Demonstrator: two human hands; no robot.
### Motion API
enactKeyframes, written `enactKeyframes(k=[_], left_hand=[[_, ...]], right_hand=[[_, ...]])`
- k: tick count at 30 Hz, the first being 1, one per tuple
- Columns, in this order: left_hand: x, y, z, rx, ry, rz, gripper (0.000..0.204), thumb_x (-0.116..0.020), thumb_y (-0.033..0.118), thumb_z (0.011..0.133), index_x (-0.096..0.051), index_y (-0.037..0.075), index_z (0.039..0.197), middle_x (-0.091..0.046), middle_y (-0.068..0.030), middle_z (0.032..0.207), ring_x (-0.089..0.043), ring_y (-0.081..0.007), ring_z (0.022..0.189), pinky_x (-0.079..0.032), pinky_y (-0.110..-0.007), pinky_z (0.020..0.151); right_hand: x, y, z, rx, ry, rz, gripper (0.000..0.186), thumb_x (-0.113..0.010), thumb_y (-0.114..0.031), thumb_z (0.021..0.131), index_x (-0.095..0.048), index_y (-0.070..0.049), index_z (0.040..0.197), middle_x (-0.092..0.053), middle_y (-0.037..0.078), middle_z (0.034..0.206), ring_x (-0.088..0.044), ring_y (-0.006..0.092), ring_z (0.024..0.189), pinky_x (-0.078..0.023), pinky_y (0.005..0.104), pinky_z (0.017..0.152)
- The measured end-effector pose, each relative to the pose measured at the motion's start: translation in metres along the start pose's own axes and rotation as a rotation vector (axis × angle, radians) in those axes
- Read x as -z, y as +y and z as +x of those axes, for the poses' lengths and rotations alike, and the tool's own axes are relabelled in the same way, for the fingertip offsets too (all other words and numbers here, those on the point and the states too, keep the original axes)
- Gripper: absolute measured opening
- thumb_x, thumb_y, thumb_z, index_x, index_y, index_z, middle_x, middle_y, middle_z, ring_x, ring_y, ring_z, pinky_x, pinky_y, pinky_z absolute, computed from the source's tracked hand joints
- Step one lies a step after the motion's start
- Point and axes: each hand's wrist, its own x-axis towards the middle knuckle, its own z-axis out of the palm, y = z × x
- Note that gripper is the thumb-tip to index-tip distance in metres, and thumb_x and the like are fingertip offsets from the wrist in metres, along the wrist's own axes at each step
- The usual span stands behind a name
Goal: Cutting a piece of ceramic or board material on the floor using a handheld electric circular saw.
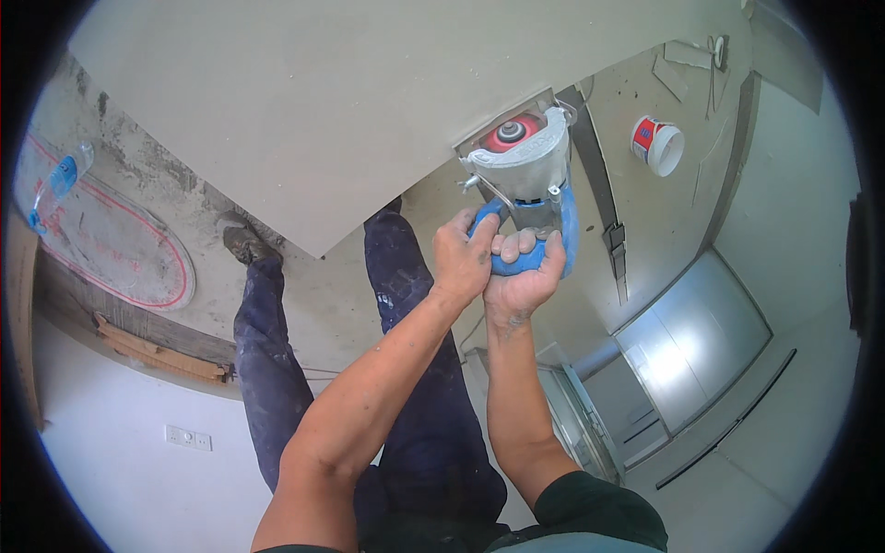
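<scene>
Both my hands are closed on the blue handle of a hand-held circular saw (519, 152) with a silver guard and a red, round disc. My left hand (461, 253) wraps the handle's left side, and my right hand (525, 276) grips its right part, the two hands touching. The saw's flat base lies at the right edge of a large grey slab (304, 111), near its lower corner. Whether the disc is cutting into the slab cannot be seen. Dust covers my fingers.
A white and red bucket (658, 146) lies tipped on the floor at right, beyond a long dark strip (601, 175). Slab offcuts (670, 77) lie farther off. At left are a red-edged oval mat (138, 244), a plastic bottle (63, 175) and a brown strip (157, 350).
</scene>
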Motion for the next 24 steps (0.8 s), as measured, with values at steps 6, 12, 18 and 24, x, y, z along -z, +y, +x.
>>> enactKeyframes(k=[6, 12, 18, 24], left_hand=[[-0.0020, -0.0045, 0.0000, -0.025, 0.024, -0.029, 0.037, -0.060, 0.020, 0.090, -0.064, -0.011, 0.108, -0.067, -0.0105, 0.090, -0.057, -0.0114, 0.080, -0.049, -0.028, 0.074], [-0.0028, -0.0045, -0.0001, -0.007, 0.017, -0.059, 0.036, -0.060, 0.019, 0.090, -0.063, -0.011, 0.109, -0.068, -0.0107, 0.091, -0.057, -0.0112, 0.081, -0.049, -0.027, 0.075], [-0.0027, -0.0036, 0.0018, 0.009, 0.017, -0.039, 0.036, -0.060, 0.019, 0.089, -0.064, -0.011, 0.108, -0.067, -0.0105, 0.089, -0.056, -0.0110, 0.081, -0.049, -0.027, 0.074], [-0.0035, -0.0049, 0.0011, -0.017, 0.027, -0.031, 0.036, -0.060, 0.019, 0.088, -0.064, -0.012, 0.107, -0.067, -0.0104, 0.087, -0.056, -0.0109, 0.080, -0.049, -0.027, 0.074]], right_hand=[[-0.0001, -0.0001, 0.0007, 0.000, 0.005, -0.005, 0.019, -0.049, -0.029, 0.095, -0.048, -0.011, 0.089, -0.047, 0.000, 0.067, -0.046, 0.0137, 0.057, -0.044, 0.0339, 0.061], [0.0026, 0.0002, 0.0012, -0.002, -0.009, 0.010, 0.019, -0.050, -0.029, 0.095, -0.048, -0.011, 0.088, -0.047, 0.000, 0.067, -0.046, 0.0139, 0.057, -0.045, 0.0340, 0.061], [0.0035, 0.0002, 0.0014, -0.013, 0.006, 0.013, 0.018, -0.050, -0.029, 0.095, -0.048, -0.012, 0.089, -0.048, 0.000, 0.067, -0.047, 0.0144, 0.057, -0.045, 0.0341, 0.062], [0.0056, -0.0005, 0.0022, -0.021, -0.012, 0.024, 0.017, -0.049, -0.029, 0.096, -0.048, -0.013, 0.091, -0.047, 0.000, 0.067, -0.047, 0.0143, 0.058, -0.045, 0.0341, 0.063]])
